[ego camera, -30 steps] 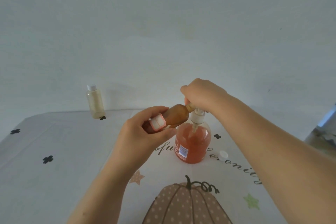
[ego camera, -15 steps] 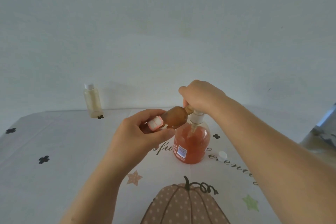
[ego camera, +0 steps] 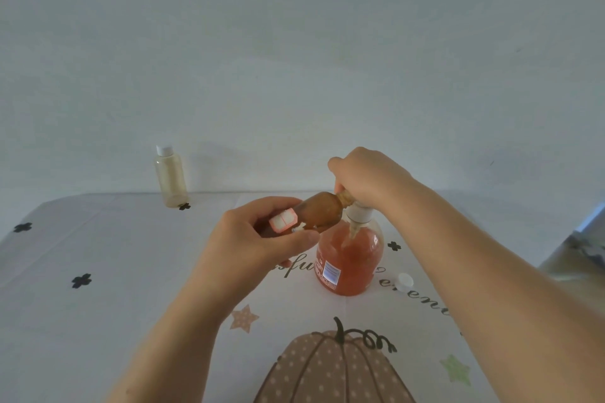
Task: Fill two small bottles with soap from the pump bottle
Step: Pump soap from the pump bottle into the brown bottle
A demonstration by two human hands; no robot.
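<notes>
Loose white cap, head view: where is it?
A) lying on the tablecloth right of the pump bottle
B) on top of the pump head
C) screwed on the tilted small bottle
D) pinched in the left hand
A: the loose white cap lies on the tablecloth just right of the pump bottle, apart from the left hand, which holds the small bottle.
</notes>
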